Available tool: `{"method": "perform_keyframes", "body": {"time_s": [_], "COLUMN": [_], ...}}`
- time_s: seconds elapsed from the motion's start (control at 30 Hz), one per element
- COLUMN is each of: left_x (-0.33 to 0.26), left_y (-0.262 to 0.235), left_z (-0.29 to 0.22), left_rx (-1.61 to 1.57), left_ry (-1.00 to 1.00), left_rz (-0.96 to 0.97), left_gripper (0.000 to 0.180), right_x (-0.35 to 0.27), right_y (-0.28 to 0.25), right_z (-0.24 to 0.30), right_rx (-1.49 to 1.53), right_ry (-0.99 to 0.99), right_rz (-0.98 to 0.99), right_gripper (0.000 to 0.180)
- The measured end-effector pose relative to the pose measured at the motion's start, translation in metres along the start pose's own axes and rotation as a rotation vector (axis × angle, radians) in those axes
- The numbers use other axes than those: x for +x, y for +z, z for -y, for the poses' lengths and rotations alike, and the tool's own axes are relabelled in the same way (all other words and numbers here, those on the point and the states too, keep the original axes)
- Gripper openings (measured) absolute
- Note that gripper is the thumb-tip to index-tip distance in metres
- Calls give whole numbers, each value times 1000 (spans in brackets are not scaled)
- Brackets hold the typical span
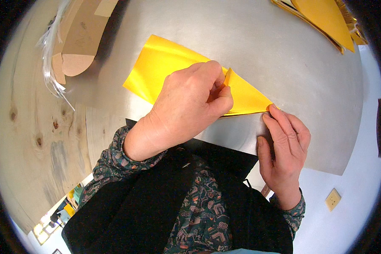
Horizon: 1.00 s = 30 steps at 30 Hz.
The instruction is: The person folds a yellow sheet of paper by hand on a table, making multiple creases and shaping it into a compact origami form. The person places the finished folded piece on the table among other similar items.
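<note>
A shiny yellow sheet (163,59), which looks like foil paper, lies on a grey metal-topped table, folded so that it narrows to a point on the right. My left hand (186,99) is closed over its middle, pinching a raised flap between thumb and curled fingers. This hand hides part of the sheet. My right hand (285,148) rests its fingertips on the narrow right tip, fingers stretched out and thumb held apart, with nothing gripped. Dark layers show along the sheet's near edge between the hands.
A brown cardboard box (78,42) with whitish plastic strands (50,63) beside it stands at the far left, by a wooden board (34,139). More folded yellow pieces (326,21) lie at the far right. A wall socket (332,199) shows at lower right.
</note>
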State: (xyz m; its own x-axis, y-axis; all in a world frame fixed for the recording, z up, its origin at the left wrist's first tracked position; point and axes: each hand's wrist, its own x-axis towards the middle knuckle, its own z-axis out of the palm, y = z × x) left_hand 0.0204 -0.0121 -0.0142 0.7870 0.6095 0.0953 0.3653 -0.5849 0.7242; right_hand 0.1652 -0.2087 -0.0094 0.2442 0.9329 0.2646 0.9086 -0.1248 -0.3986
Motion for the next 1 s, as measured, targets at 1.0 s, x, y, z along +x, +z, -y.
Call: {"method": "perform_keyframes", "body": {"time_s": [1.0], "left_x": [2], "left_y": [8], "left_z": [-6], "left_rx": [17], "left_ry": [32], "left_rz": [-3], "left_gripper": [22], "right_x": [-2], "right_y": [-3], "right_z": [-5], "right_rx": [24], "right_ry": [22], "right_rz": [3], "right_gripper": [47]}}
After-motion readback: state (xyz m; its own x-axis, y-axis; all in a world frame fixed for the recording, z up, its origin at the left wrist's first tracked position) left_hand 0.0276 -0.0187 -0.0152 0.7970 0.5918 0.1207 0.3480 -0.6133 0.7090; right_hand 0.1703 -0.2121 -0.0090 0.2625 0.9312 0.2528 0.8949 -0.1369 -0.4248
